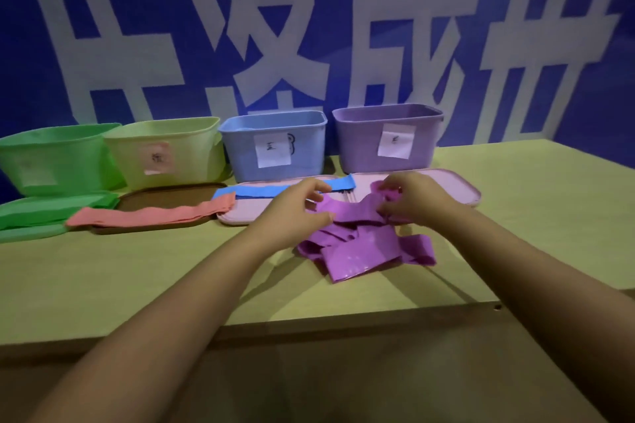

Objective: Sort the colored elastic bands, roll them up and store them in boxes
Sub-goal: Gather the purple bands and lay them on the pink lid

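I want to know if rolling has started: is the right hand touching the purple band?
Touching. The head view shows the right hand with its fingers pinching one end of the purple band, lifted above the heap on the table.

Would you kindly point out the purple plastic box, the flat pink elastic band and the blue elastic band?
Purple plastic box [360, 151]: head view, front wall left of its label.
Flat pink elastic band [147, 215]: head view, mid-length.
Blue elastic band [340, 183]: head view, right end.

hands working a purple band

both hands are gripping a purple band [357, 247] on the table [137, 278]: left hand [292, 208] pinching its near edge, right hand [417, 201] pinching a raised end before the purple box [385, 137].
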